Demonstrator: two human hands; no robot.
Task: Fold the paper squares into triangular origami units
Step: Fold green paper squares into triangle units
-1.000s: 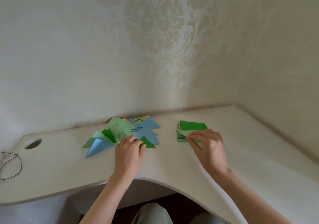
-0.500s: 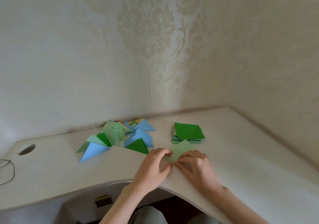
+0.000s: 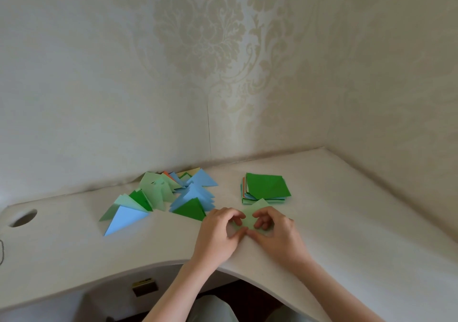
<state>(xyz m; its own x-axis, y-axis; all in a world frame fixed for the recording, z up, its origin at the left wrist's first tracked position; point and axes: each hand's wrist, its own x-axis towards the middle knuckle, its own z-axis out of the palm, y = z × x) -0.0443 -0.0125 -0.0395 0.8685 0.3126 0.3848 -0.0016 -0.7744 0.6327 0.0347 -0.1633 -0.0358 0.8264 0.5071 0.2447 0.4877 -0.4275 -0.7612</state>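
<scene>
Both hands (image 3: pixel 250 232) now farther onto paper square (image 3: pixel 250 218)

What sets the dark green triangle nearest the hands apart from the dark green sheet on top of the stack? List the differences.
1. The dark green triangle is folded into a three-cornered unit; the top dark green sheet is an unfolded square.
2. The triangle lies at the edge of the loose folded pile; the sheet caps a neat stack.
3. The triangle shows less face than the sheet.

Both are the same dark green paper, untouched by either hand.

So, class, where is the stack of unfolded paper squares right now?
In the head view, the stack sits on the desk right of the folded triangles, just behind both hands.
</scene>
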